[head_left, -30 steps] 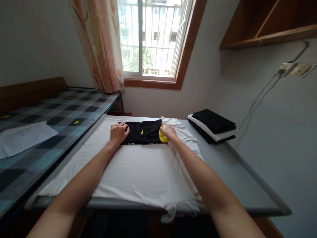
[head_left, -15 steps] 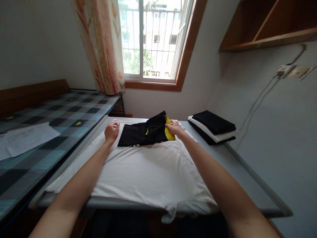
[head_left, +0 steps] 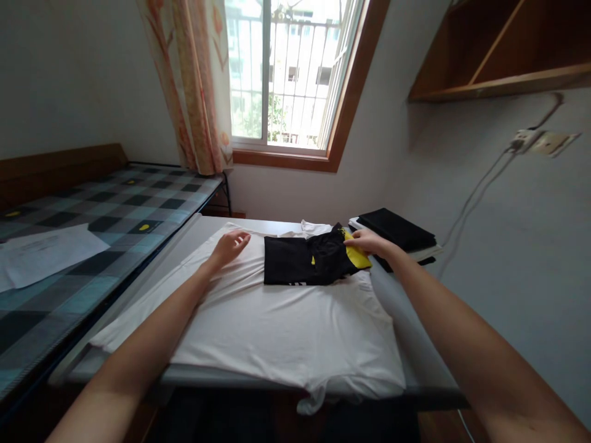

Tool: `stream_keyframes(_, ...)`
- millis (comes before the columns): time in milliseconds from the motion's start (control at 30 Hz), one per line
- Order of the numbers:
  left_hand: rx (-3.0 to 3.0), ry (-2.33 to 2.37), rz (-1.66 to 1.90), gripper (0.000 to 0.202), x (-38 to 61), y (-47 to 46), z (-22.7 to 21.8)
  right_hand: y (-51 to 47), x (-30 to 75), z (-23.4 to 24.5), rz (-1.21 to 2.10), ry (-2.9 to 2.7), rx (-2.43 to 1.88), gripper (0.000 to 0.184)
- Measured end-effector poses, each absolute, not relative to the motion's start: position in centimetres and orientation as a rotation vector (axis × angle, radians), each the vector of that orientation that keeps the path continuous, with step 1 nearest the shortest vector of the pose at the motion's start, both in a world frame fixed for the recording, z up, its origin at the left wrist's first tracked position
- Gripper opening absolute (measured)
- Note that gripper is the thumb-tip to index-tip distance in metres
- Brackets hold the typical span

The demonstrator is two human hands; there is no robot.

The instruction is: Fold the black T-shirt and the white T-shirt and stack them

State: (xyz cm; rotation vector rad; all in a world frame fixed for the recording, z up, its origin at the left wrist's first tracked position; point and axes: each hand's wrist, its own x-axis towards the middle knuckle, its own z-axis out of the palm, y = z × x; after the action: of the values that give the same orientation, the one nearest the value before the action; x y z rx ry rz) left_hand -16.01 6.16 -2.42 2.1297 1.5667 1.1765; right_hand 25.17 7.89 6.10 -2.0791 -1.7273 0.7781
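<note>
A folded black garment with a yellow panel at its right end lies across a white T-shirt spread on the table. My right hand pinches the yellow end between thumb and fingers. That end looks rumpled, while the left end is flat and squared. My left hand is held just left of the black garment over the white T-shirt, fingers loosely apart with nothing in them. Part of the T-shirt hangs over the table's front edge.
A stack of folded black and white clothes sits at the table's back right, partly behind my right hand. On the left is a bed with a checked mattress and white paper sheets. The grey table meets the right wall.
My right hand has drawn the black garment rightward, and it now lies flatter on the T-shirt. My left hand has moved right, its fingers loosening from a curled shape.
</note>
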Motion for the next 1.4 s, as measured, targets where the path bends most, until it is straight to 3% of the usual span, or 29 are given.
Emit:
stream_keyframes(167, 1.716, 1.12, 1.089, 0.055, -12.1, 4.4, -1.6, 7.7, 18.4, 10.1, 0.735, -1.697, -1.972, 0.022)
stream_keyframes(267, 1.351, 1.06, 1.087, 0.062, -11.1, 3.1, -1.6, 6.2, 13.6, 9.7, 0.908, -1.817, -1.607, 0.026)
stream_keyframes(333, 1.221, 1.048, 1.107, 0.061, -10.9, 2.6, -1.8, 5.1, 11.6, 8.3, 1.073, -1.99, -1.4, 0.029)
stream_keyframes(467, 1.235, 1.059, 1.101, 0.055, -10.8, 2.5, -2.2, 3.9, 11.3, 4.1, 0.702, -2.214, -1.378, 0.026)
stream_keyframes(600, 1.254, 1.064, 1.093, 0.073, -10.5, 2.6, -2.3, 3.7, 13.1, -0.1, 0.446, -2.063, -1.509, 0.048)
stream_keyframes(733, 1.315, 1.084, 1.083, 0.084, -10.1, 2.2, -2.2, 3.4, 13.5, -2.4, 0.562, -1.888, -1.551, 0.06)
stream_keyframes(933, 1.341, 0.959, 1.103, 0.085, -8.9, 1.4, -2.1, 3.4, 12.9, -2.3, 0.62, -1.777, -1.354, 0.048)
stream_keyframes(1067, 1.382, 1.057, 0.956, 0.083, -9.0, 1.2, -2.1, 3.3, 13.1, -1.9, 0.574, -1.786, -1.541, 0.042)
stream_keyframes(1200, 1.711, 1.315, 1.039, 0.064, -9.6, 1.1, -2.1, 3.3, 13.8, -1.6, 0.54, -1.784, -1.8, 0.041)
stream_keyframes(1300, 1.862, 1.392, 0.993, 0.056, -9.8, 0.9, -1.8, 3.6, 14.3, -1.2, 0.677, -1.795, -1.865, 0.041)
stream_keyframes(1400, 1.86, 1.384, 0.893, 0.063, -9.6, 0.5, -1.2, 3.7, 14.6, -0.5, 0.905, -1.748, -1.838, 0.039)
